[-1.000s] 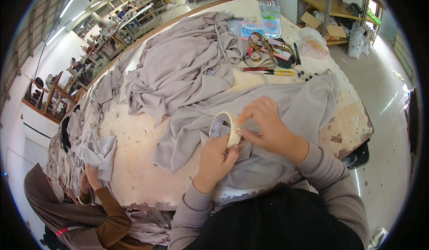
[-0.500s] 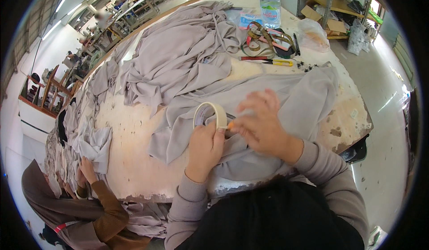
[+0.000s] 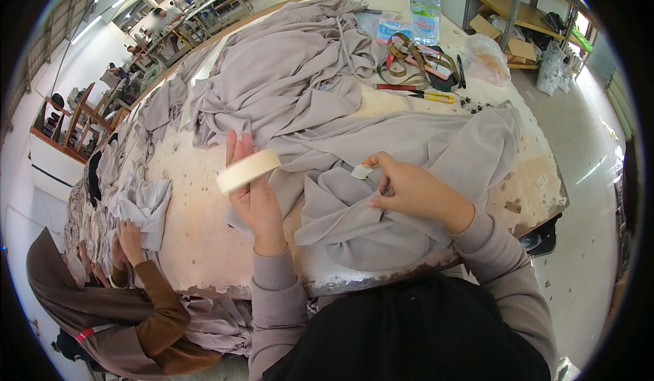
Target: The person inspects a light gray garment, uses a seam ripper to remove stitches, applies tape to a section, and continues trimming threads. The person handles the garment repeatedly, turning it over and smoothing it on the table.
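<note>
My left hand (image 3: 259,207) holds a cream roll of tape (image 3: 238,172) on its side, with fingers reaching up behind the roll. My right hand (image 3: 419,190) holds a small pale piece of tape (image 3: 361,172) at its bent fingertips, just over a crumpled light grey fabric (image 3: 327,221) on the worn worktable (image 3: 194,238). Something small and orange shows at one right fingertip, partly hidden.
More grey fabric (image 3: 272,61) covers the back. A bottle (image 3: 424,23), tangled tape measures (image 3: 402,61), yellow cutter (image 3: 432,97) and plastic bag (image 3: 487,61) lie at the back right. A co-worker (image 3: 109,320) handles fabric at the left. Shelving (image 3: 521,17) stands beyond.
My hands have moved apart: the left one carried the roll up and leftward and turned it flat, while the right one has a small torn-off piece at its fingertips.
</note>
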Available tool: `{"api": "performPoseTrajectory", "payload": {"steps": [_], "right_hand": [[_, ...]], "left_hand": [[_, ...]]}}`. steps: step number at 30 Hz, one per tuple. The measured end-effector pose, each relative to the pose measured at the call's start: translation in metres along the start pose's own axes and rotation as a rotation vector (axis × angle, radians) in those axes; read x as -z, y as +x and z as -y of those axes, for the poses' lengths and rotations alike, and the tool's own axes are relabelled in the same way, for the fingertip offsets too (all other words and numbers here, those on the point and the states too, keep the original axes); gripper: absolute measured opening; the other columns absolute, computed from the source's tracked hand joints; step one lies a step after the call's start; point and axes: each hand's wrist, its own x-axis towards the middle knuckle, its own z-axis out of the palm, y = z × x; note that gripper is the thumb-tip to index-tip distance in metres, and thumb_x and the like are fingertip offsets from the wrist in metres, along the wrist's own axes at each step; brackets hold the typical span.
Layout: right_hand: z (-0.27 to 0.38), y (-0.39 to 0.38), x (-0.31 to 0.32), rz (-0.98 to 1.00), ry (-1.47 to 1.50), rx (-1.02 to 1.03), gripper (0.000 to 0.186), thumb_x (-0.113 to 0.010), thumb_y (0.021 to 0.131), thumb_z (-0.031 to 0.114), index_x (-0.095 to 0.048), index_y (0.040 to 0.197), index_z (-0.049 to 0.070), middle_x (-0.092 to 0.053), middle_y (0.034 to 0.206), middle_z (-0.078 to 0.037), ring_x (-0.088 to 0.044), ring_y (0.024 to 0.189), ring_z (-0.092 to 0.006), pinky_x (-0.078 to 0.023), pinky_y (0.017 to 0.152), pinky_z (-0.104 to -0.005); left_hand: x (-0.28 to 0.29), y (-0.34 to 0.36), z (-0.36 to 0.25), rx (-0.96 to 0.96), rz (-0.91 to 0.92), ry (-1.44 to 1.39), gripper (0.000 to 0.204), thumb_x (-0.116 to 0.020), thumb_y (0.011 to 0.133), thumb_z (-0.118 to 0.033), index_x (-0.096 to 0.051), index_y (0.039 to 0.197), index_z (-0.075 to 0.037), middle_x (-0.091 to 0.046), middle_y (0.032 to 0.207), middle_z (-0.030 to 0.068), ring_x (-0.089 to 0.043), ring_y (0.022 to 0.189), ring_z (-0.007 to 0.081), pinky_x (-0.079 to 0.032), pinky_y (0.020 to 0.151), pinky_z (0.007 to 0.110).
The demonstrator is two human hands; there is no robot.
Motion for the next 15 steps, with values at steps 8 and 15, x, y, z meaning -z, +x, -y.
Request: {"api": "performPoseTrajectory", "payload": {"steps": [8, 15], "right_hand": [[-0.002, 0.007, 0.007, -0.274, 0.680, 0.036, 0.058, -0.068, 0.074, 0.000, -0.040, 0.124, 0.005, -0.057, 0.077, -0.001, -0.053, 0.066, -0.0060, -0.044, 0.062, -0.0219], [0.006, 0.003, 0.010, -0.357, 0.256, 0.056, 0.065, -0.073, 0.072, 0.013, -0.039, 0.126, 0.007, -0.055, 0.106, -0.012, -0.055, 0.094, -0.0201, -0.046, 0.079, -0.0323]], "left_hand": [[-0.010, -0.006, -0.029, 0.492, 0.642, -0.348, 0.042, -0.059, 0.083, -0.006, -0.050, 0.124, -0.001, -0.058, 0.115, 0.0150, -0.062, 0.088, 0.0193, -0.049, 0.077, 0.029], [-0.021, -0.022, -0.038, 0.709, 1.031, 0.488, 0.031, -0.060, 0.077, -0.014, -0.064, 0.106, -0.003, -0.062, 0.080, 0.0137, -0.058, 0.073, 0.0204, -0.045, 0.068, 0.031]]}}
